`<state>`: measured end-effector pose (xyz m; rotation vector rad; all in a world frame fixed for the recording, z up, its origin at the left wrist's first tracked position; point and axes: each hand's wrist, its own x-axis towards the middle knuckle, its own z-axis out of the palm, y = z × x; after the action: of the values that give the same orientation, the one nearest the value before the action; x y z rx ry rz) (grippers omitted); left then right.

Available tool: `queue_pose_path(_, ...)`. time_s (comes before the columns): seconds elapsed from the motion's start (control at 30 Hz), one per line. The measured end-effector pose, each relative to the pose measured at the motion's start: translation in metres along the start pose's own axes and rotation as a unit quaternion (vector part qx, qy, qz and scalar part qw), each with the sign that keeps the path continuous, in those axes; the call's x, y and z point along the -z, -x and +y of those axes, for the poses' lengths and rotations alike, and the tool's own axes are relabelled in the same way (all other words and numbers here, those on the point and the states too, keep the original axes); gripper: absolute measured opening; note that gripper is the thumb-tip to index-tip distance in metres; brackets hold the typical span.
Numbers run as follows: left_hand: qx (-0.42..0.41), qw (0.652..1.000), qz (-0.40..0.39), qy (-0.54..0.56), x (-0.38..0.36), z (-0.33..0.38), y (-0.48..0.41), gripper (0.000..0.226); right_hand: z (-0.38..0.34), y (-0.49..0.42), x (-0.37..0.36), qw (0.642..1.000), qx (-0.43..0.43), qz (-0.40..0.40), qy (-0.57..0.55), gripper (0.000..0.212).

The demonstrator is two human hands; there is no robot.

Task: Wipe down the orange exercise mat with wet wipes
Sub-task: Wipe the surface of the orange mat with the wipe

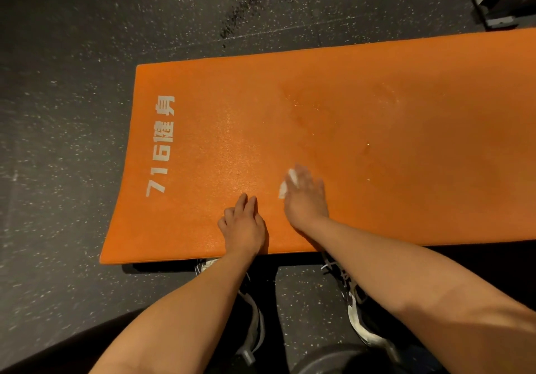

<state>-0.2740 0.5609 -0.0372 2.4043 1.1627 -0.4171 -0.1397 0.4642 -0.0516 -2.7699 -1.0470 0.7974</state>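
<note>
Seen from the head, the orange exercise mat (377, 98) lies flat on the speckled floor (72, 112), its near edge just ahead of the shoes (356, 309). The left hand (243, 225) rests by that edge, grip slack and holding nothing, likely steadying the mat. The right hand (306, 196), grip spread flat, presses a wet wipe (283, 190) down; bare mat stretches away rightward.

One camera only, head-worn. It sits above and behind the right hand (304, 196) pressing the wipe (285, 188), looking steeply down at close range — the mat (377, 98) runs off-frame to that hand's right.
</note>
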Motion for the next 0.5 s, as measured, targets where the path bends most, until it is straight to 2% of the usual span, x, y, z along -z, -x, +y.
queue_pose_path(0.03, 0.003, 1.0, 0.0, 0.003, -0.001, 0.0, 0.0, 0.05, 0.003, -0.002, 0.001, 0.999, -0.049, 0.012, -0.02, 0.061)
queue_pose_path(0.1, 0.004, 1.0, 0.001, 0.011, -0.002, 0.0, 0.001, 0.05, -0.001, -0.001, -0.002, 0.997, -0.064, 0.017, -0.034, 0.06)
queue_pose_path(0.27, 0.001, 0.999, -0.005, 0.033, -0.001, -0.001, 0.001, 0.052, -0.035, 0.006, -0.013, 0.991, 0.118, -0.045, -0.046, 0.061)
queue_pose_path(0.33, -0.001, 0.999, -0.01, 0.035, 0.0, 0.0, 0.002, 0.052, -0.035, 0.004, -0.011, 0.985, 0.157, -0.069, -0.018, 0.058)
queue_pose_path(0.4, -0.005, 1.0, -0.017, 0.024, 0.001, 0.0, 0.004, 0.053, -0.025, 0.001, -0.007, 0.989, 0.14, -0.052, 0.001, 0.06)
queue_pose_path(0.5, -0.005, 1.0, -0.028, 0.008, 0.003, 0.001, 0.007, 0.054, -0.009, 0.0, -0.001, 0.999, 0.018, -0.023, -0.017, 0.062)
